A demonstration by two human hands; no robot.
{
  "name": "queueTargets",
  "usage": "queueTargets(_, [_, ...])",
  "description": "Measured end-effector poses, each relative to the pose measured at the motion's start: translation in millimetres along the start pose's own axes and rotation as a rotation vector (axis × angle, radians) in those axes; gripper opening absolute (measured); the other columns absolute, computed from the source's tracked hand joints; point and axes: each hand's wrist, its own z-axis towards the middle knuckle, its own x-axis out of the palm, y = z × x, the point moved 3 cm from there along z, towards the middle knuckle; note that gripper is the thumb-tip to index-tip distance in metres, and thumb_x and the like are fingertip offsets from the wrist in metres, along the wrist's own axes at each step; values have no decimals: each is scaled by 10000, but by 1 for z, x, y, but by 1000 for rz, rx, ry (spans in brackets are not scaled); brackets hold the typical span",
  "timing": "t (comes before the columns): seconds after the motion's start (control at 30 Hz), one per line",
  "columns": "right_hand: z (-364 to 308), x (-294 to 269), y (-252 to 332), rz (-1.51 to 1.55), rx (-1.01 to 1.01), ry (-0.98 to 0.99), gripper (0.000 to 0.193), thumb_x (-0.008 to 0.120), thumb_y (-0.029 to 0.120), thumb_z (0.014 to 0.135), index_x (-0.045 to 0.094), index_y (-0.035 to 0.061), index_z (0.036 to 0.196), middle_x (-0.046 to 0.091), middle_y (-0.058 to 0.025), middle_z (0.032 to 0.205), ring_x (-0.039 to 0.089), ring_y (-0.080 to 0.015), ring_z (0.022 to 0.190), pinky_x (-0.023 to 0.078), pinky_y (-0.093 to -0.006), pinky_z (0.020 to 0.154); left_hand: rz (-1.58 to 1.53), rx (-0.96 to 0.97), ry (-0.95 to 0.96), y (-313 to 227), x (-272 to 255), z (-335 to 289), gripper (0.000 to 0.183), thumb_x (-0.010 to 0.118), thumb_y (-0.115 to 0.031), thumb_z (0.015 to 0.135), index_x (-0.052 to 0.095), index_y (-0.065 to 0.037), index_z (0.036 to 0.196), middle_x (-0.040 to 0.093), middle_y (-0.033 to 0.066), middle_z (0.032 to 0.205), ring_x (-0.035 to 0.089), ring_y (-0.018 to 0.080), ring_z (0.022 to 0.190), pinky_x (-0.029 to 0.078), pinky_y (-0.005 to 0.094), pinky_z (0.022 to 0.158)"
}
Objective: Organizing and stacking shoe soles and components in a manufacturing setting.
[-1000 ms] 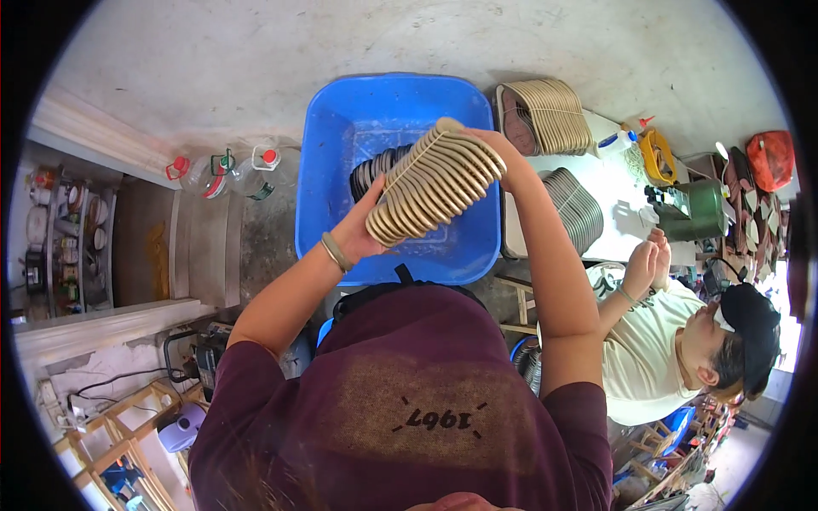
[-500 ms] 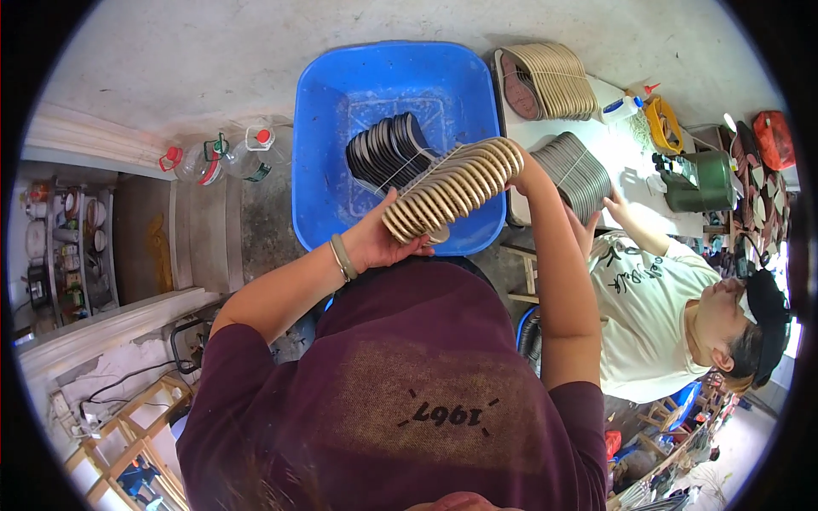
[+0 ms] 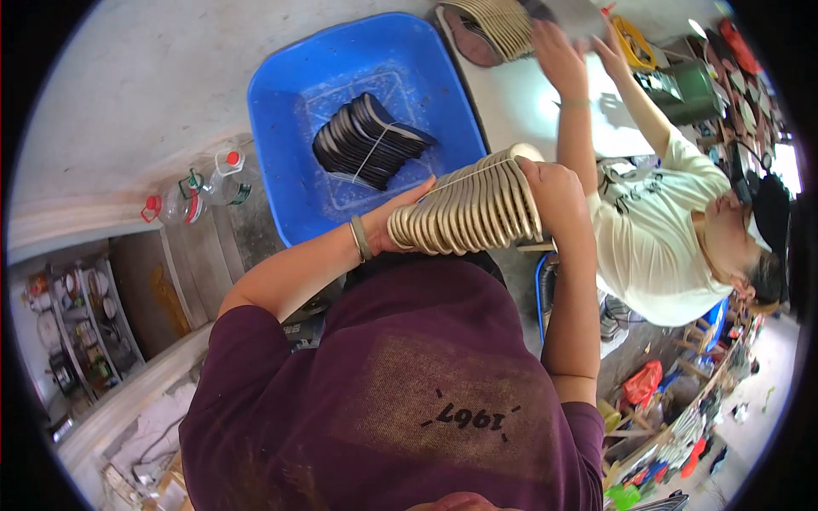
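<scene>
1. Clearly, one tied bundle of tan insoles (image 3: 467, 211) sits pressed between both hands, in front of the blue tub's (image 3: 281, 111) near rim.
2. Left hand (image 3: 400, 223) cups one end, right hand (image 3: 554, 192) wraps the other, fingers curled shut.
3. One dark insole bundle (image 3: 368, 140) lies inside the tub.
4. Two clear bottles (image 3: 200, 192) with red caps stand left of the tub.

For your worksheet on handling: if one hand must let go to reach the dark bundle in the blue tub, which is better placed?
Probably left: the left hand is nearest the dark bundle.
</scene>
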Motion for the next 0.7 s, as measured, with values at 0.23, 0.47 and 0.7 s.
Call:
queueTargets(0.23, [-61, -10, -53, -6, 180, -44, 490, 410, 359, 971, 646, -44, 820, 624, -276, 791, 610, -434, 781, 468, -494, 713, 173, -183, -118, 23, 15, 31, 573, 352, -490, 1001, 390, -96, 1415, 539, 111, 1335, 572, 212, 1177, 486, 396, 986])
queueTargets(0.47, [-130, 69, -135, -14, -10, -106, 141, 497, 134, 857, 591, 30, 846, 638, -198, 699, 656, -372, 670, 522, -478, 605, 389, -445, -274, 45, 18, 57, 606, 362, -520, 991, 388, -100, 1427, 504, 119, 1378, 529, 204, 1234, 446, 387, 1033])
queueTargets(0.7, [-239, 57, -212, 686, 688, -61, 338, 395, 253, 981, 587, -22, 943, 670, -213, 837, 649, -357, 809, 501, -406, 731, 526, -894, -424, 117, 2, 153, 694, 353, -621, 946, 411, -104, 1406, 550, 110, 1323, 573, 214, 1173, 474, 397, 992])
